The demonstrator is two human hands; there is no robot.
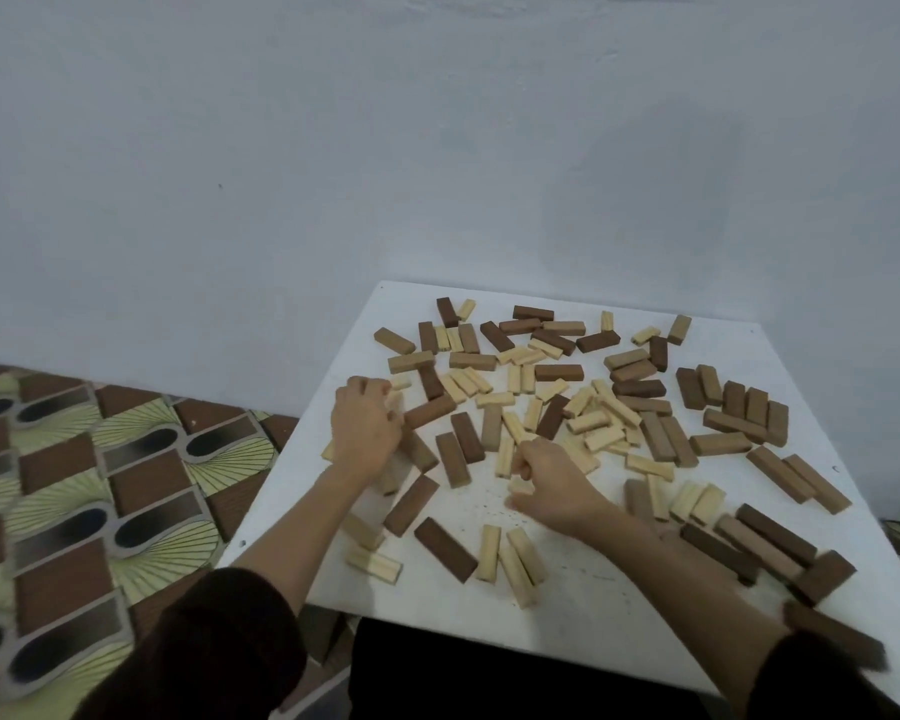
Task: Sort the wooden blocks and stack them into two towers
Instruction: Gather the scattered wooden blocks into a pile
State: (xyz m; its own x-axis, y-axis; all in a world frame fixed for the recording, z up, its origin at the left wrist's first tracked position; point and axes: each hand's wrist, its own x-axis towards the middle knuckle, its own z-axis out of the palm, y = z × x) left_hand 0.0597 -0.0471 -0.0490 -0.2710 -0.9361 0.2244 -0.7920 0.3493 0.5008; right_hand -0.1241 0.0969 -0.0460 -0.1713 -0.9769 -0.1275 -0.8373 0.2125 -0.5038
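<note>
Left hand [365, 431] was knuckles up near the table's left edge, fingers curled round a pale block [396, 402]. Right hand [554, 485] was curled at mid-table, pinching a second pale block [520, 484]; its axis could not be read. The wooden blocks [640, 389], pale and dark brown, lay flat, scattered over the white table [583, 605], long axes pointing every way.

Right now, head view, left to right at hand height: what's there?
Patterned green-and-brown floor covering → left hand → flat dark brown wooden block → right hand, pinching a pale wooden block → two long mid-brown wooden blocks side by side.
</note>
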